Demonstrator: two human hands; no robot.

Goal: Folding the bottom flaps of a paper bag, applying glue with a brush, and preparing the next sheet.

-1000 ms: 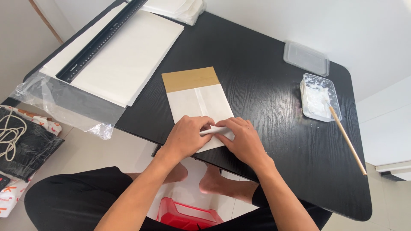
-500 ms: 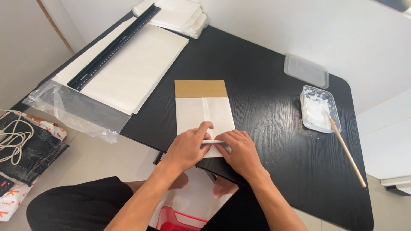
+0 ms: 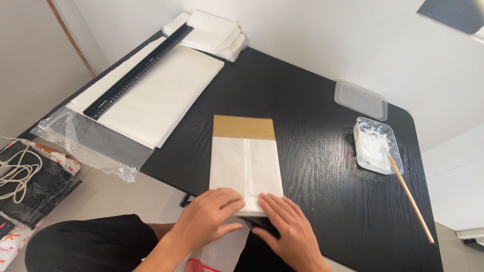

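I have my left hand (image 3: pixel 209 216) and right hand (image 3: pixel 287 226) flat, fingers spread, gripping nothing, pressing the white paper bag (image 3: pixel 245 168) at table (image 3: pixel 312 116) six o'clock; I'd press evenly along its fold.

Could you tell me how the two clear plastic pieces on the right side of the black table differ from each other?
The clear rectangular plastic tub holds smeared white paste, while the clear flat plastic lid shows none. A thin wooden stick rests in the tub with its handle leaning out over the rim; nothing touches the lid. The tub lies nearer the person, the lid farther back by the wall. Both are transparent, rounded rectangles on the black table.
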